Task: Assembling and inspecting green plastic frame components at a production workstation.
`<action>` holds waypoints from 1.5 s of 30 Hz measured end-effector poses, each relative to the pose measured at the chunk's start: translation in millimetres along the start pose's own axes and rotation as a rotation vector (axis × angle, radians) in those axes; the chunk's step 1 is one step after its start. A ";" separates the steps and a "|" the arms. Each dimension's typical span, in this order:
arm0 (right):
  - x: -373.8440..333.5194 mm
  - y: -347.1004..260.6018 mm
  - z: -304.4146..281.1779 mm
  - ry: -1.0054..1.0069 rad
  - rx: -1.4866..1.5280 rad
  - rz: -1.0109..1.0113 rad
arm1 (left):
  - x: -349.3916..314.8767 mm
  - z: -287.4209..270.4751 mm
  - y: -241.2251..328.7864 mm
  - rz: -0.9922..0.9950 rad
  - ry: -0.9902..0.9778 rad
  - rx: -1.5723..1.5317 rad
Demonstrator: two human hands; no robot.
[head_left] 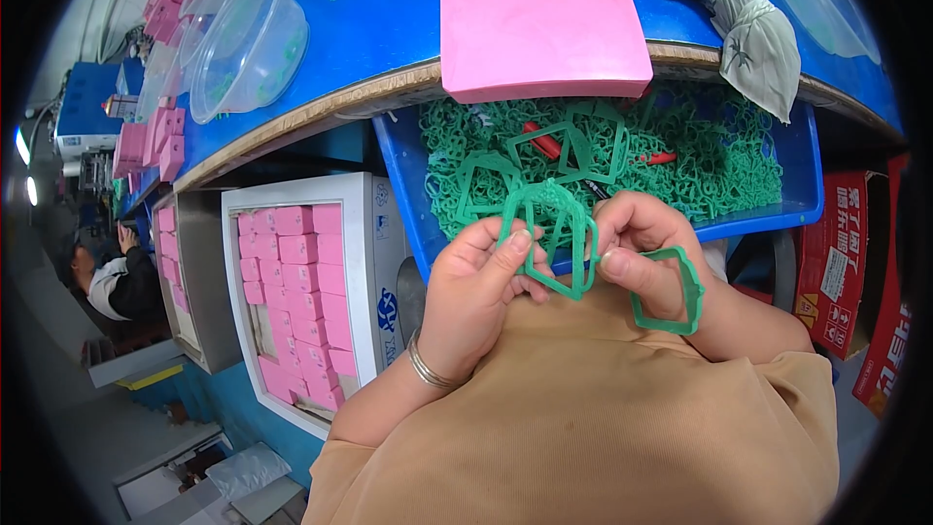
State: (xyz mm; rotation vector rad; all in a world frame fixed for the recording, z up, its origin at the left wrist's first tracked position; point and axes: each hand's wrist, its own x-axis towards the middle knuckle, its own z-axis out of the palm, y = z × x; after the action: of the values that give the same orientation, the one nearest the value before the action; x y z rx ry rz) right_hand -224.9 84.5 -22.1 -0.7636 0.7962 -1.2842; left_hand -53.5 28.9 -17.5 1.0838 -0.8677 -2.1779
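Above my lap, my left hand [471,277] pinches a green plastic frame [549,192] between thumb and fingers; thin bars run across its inside. My right hand [646,238] has its thumb and fingers closed at the frame's right edge; the exact contact is partly hidden. A second green outline piece [694,294], an open loop, hangs at my right palm and wrist. Just beyond my hands is a blue tray [406,196] of tangled green plastic scraps [709,165]. More green frames [486,175] lie on the scraps, with a red-handled tool [542,141] among them.
A pink block [544,19] sits at the blue table's edge. Clear plastic bowls [253,49] stand left, a knotted grey bag [753,34] right. At left, a white box [364,262] holds pink boxes [301,277]; red cartons [831,267] stand right. Another person [121,277] works far left.
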 end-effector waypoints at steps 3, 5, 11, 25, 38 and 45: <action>-0.3 0.2 0.4 0.003 0.015 0.006 | 0.8 0.9 -0.7 -0.004 0.015 0.030; -0.4 0.2 0.6 0.008 0.014 0.007 | 0.4 2.1 0.2 -0.012 0.024 0.033; -0.7 0.6 1.0 0.010 0.021 0.014 | 0.3 2.1 -0.4 -0.011 0.039 0.027; 0.1 -0.9 0.1 0.062 0.125 0.075 | -2.2 2.9 -1.0 0.137 0.046 -0.014; 2.1 0.4 1.7 0.187 -0.007 0.034 | -4.0 2.2 -0.3 0.296 -0.008 0.021; 2.5 0.7 1.9 0.198 -0.026 0.037 | -4.2 2.7 0.5 0.316 -0.003 0.037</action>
State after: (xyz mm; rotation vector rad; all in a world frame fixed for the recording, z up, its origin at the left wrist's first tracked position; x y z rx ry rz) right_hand -222.7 82.2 -21.9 -0.6455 0.9830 -1.3324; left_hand -53.5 32.4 -13.9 0.8914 -1.0096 -1.9086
